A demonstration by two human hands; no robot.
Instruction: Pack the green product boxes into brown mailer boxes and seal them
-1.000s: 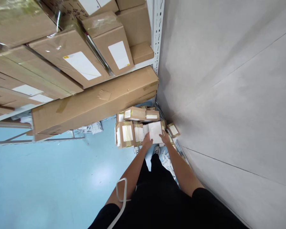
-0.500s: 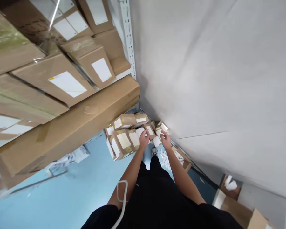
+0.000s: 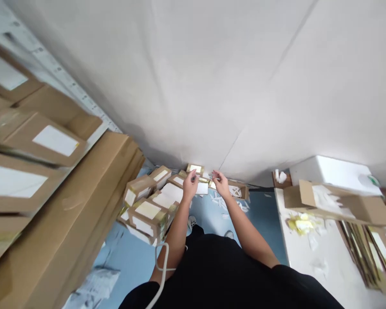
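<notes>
My left hand [image 3: 190, 186] is held out in front of me with its fingers curled loosely and apart. Nothing shows in its grasp. Level with it on the right, my right hand [image 3: 221, 184] is also open, its bent fingers pointing inward. Below and between them, a white-faced box [image 3: 202, 189] appears near the foot of the wall; neither hand can be seen touching it. To the left of my left hand lies a pile of labelled cardboard boxes [image 3: 148, 210] on the floor. An open carton with white scraps [image 3: 241, 191] is past my right hand.
Shelving with large cartons [image 3: 56, 141] and a long cardboard box [image 3: 83, 197] rises on the left. A pale wall [image 3: 212, 86] spans the front. On the right, a white table [image 3: 312, 266] bears an open carton [image 3: 296, 197], flattened cardboard [image 3: 360, 253] and a white box [image 3: 337, 171].
My view has swung to the right: the shelving has slid left and the table on the right has come into sight. Both hands stay raised, with nothing held.
</notes>
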